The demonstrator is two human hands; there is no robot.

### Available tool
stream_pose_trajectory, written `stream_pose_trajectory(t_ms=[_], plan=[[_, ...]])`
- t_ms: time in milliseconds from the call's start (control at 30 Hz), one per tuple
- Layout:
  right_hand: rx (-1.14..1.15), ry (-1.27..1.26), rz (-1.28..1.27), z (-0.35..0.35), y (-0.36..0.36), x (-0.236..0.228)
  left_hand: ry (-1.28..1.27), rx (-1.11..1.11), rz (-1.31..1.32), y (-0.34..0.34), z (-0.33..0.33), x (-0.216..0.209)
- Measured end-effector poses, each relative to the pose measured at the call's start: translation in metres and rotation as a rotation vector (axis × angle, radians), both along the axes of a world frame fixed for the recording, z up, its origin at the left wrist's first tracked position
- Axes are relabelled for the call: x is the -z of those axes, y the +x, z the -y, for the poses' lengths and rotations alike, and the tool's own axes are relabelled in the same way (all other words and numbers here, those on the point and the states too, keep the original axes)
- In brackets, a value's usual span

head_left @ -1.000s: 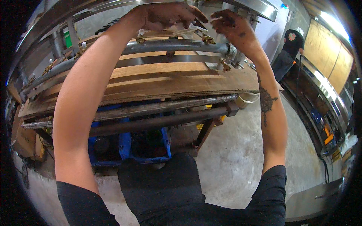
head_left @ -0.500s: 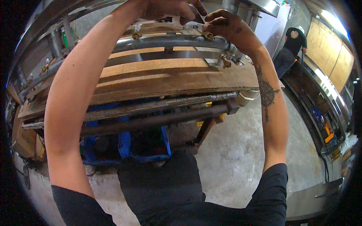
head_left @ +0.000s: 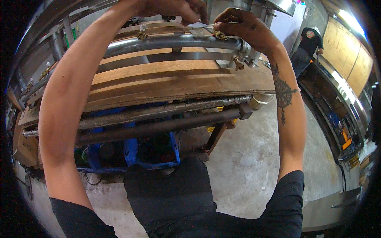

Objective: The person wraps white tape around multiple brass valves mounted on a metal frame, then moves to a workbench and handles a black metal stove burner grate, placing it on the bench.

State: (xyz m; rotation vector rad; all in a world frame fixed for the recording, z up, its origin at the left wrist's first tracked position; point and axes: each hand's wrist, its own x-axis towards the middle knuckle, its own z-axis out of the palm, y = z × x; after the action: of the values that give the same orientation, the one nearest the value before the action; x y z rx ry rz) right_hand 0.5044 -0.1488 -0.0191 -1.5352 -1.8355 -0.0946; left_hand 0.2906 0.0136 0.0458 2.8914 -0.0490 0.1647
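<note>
Both my hands are raised at the top of the view, over a grey metal pipe (head_left: 170,43) fitted with small brass valves. A thin white strip of tape (head_left: 199,25) stretches between them. My left hand (head_left: 174,9) is closed on one end, its upper part cut off by the frame edge. My right hand (head_left: 245,27) has its fingers bent, with the thumb tip at the strip's other end. Just under those fingertips sits a brass valve (head_left: 219,35). A second brass valve (head_left: 142,35) stands farther left on the pipe, and another brass valve (head_left: 239,62) hangs below its right end.
Wooden boards (head_left: 178,85) lie beneath the pipe on a metal frame (head_left: 166,126). Blue bins (head_left: 131,148) are under it, with a white bucket (head_left: 262,101) to the right. A person in black (head_left: 309,47) stands by a long metal bench (head_left: 337,91) at the far right.
My hands have moved apart, the left one going leftward, and the white strip now shows stretched between them. My left forearm has shifted left.
</note>
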Motion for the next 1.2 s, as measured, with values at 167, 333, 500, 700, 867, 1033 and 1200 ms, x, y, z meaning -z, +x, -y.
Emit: stream_pose_trajectory(t_ms=[167,333,500,700,867,1033,1200], plan=[[-0.001,-0.036,0.008,0.002,-0.003,-0.005,0.098,-0.083,-0.043,0.008,-0.012,-0.006],[-0.010,-0.007,0.024,-0.006,0.005,-0.004,0.301,0.043,-0.039,0.034,-0.033,-0.006],[-0.255,0.036,0.056,-0.018,0.018,-0.002,0.194,0.128,-0.007,0.047,-0.042,0.003],[-0.343,-0.046,-0.195,-0.016,0.021,0.001,0.302,-0.212,0.162,0.063,-0.048,0.025],[-0.163,-0.073,-0.140,-0.017,0.028,0.005,0.000,0.199,0.093,0.091,-0.056,0.027],[-0.238,0.081,0.380,-0.020,0.048,-0.002,-0.003,0.080,0.086,0.080,-0.047,0.032],[-0.288,0.335,1.037,-0.023,0.043,-0.017,0.110,0.281,0.201,0.087,-0.055,0.036]])
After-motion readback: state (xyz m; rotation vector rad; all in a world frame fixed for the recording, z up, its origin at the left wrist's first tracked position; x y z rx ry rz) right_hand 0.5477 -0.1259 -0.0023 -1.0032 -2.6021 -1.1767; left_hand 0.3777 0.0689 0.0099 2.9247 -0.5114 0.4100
